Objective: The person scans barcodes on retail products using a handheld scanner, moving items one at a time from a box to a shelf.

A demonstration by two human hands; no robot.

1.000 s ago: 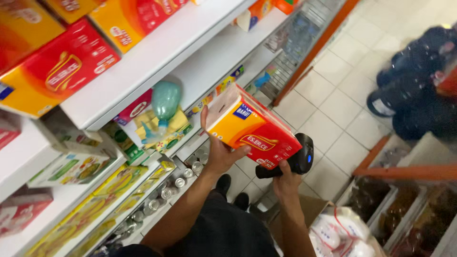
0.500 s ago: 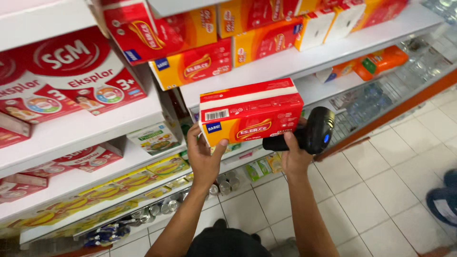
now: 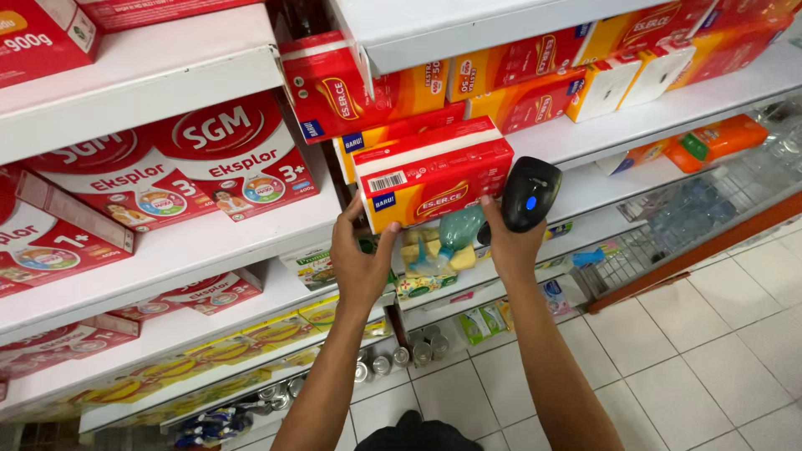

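Observation:
A red, white and orange carton [image 3: 430,174] is raised in front of the white shelves, its barcode on the upper left face. My left hand [image 3: 361,260] grips its lower left corner from below. My right hand [image 3: 510,238] steadies its lower right corner while holding a black handheld scanner [image 3: 530,194] with a blue light, just right of the carton. The carton is level with a row of similar orange and red cartons [image 3: 501,88] on the shelf behind.
Larger red and white boxes [image 3: 175,171] fill the white shelf [image 3: 209,242] at left. Lower shelves hold small packets and several tins [image 3: 401,355]. An orange pack [image 3: 710,140] lies at right. White floor tiles [image 3: 702,359] lie at bottom right.
Both hands have lifted the carton up and closer to the shelf row. The view has swung from the floor and lower shelves toward the shelves straight ahead.

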